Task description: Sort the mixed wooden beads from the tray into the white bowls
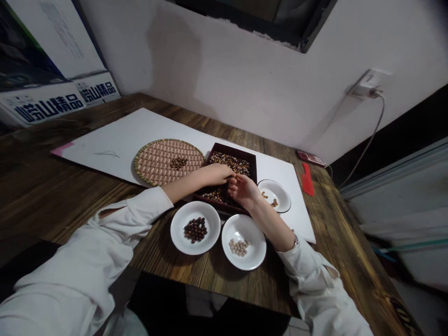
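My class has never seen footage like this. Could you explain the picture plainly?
There is no machine: these are a person's left hand and right hand, both bare. The one picture comes from a camera worn on the head, looking forward and down. On the table lies a white board; at least partly on it rest a woven mat with some brown beads, a box of mixed beads and a bowl of yellowish beads. Nearer the person stand a bowl of dark beads and a bowl of pale beads. The hands meet over the box; anything held is too small to tell.
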A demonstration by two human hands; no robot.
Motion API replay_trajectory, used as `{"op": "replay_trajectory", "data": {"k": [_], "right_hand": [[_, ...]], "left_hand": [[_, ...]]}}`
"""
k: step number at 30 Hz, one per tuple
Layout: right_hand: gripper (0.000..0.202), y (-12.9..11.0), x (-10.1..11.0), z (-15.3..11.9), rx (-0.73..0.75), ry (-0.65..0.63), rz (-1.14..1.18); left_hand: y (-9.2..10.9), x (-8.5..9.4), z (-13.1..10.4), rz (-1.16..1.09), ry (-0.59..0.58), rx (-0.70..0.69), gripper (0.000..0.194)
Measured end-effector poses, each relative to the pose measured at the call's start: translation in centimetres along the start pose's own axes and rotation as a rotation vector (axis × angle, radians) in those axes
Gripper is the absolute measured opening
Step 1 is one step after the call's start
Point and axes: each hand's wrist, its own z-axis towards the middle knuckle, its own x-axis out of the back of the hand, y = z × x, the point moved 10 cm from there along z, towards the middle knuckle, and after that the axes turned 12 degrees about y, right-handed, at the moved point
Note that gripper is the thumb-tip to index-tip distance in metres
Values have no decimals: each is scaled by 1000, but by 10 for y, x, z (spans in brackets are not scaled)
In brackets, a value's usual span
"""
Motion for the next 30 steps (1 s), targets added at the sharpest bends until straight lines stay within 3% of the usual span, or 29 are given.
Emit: {"op": "replay_trajectory", "data": {"k": [30], "right_hand": [[25,-1,1,3,6,-4,-6]], "left_hand": [[0,0,0,23,-29,20,21]]}}
